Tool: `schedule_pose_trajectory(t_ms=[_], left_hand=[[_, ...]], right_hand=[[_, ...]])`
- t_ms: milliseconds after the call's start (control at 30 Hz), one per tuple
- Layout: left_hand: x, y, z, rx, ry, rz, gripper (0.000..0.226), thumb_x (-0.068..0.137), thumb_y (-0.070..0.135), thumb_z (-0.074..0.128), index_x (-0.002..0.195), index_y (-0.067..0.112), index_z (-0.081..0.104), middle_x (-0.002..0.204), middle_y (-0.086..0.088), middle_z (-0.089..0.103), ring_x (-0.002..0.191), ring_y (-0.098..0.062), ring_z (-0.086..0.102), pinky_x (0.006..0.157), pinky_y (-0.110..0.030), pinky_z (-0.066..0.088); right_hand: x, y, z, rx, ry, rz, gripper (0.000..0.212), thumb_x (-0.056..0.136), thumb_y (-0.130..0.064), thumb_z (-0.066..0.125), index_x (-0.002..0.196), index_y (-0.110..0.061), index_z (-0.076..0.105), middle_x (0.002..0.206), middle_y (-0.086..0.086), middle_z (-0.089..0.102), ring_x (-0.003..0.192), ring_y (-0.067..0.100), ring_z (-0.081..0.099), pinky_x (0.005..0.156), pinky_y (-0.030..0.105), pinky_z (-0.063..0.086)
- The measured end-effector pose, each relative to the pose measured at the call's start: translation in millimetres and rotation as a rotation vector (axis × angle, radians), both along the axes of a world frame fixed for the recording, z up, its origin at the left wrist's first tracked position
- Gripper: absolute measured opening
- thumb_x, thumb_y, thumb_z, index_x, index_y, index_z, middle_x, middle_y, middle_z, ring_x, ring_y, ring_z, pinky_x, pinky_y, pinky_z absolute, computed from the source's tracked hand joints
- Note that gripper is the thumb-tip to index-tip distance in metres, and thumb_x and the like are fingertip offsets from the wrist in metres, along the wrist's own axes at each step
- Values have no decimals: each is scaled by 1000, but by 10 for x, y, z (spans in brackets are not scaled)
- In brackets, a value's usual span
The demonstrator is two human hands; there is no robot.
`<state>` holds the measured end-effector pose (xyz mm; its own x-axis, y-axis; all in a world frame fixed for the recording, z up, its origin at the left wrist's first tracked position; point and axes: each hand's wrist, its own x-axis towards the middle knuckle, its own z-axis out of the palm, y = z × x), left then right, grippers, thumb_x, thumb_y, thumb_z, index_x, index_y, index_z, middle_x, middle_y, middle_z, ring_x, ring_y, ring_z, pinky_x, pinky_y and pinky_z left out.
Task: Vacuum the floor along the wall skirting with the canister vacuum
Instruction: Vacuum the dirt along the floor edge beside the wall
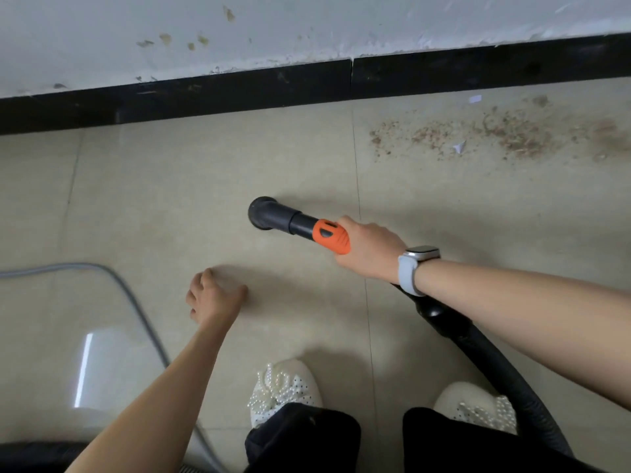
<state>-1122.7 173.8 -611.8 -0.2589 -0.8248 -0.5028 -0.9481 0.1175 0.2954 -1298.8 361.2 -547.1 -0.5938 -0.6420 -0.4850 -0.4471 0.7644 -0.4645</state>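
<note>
My right hand grips the orange handle of the vacuum wand. Its black round nozzle points down at the beige tiled floor, some way out from the black skirting. From under my right wrist the black ribbed hose trails back to the lower right. My left hand hangs over the floor with loosely curled fingers and holds nothing. Brown dust and crumbs lie on the floor near the skirting at the upper right, with small white paper scraps among them.
A grey power cord curves across the floor at the left. My two white beaded shoes stand at the bottom centre. A dark part of something shows at the bottom left corner. The white wall above the skirting is stained and chipped.
</note>
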Motion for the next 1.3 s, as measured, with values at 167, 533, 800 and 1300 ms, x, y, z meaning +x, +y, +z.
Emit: schedule_pose_trajectory(t_ms=[167, 533, 800, 1300], left_hand=[[282, -186, 45, -46, -35, 12, 71, 89, 26, 62, 148, 12, 25, 155, -7, 21, 141, -29, 16, 111, -48, 21], [437, -82, 82, -172, 56, -145, 80, 87, 29, 65, 150, 15, 18, 157, -5, 15, 143, -27, 13, 112, -48, 18], [-381, 277, 92, -315, 183, -1097, 85, 75, 36, 76, 144, 28, 28, 150, -6, 37, 139, -39, 29, 106, -59, 28], [-911, 653, 129, -295, 346, -1041, 58, 88, 28, 64, 140, 16, 43, 138, -6, 50, 127, -28, 46, 109, -48, 30]], right_hand=[[367, -491, -2, -55, -43, 231, 28, 86, -23, 53, 112, -18, 46, 83, 2, 52, 73, 31, 52, 54, 30, 31], [321, -65, -69, 22, -127, 240, 27, 78, -24, 60, 103, -21, 50, 81, -1, 57, 72, 29, 53, 57, 33, 37], [-118, 825, -2, 76, -147, -18, 18, 81, -22, 60, 93, -23, 47, 73, -3, 54, 61, 19, 50, 53, 28, 34], [-276, 855, 50, 227, 161, 57, 28, 91, -39, 48, 112, -21, 47, 82, 2, 53, 72, 29, 49, 59, 29, 33]])
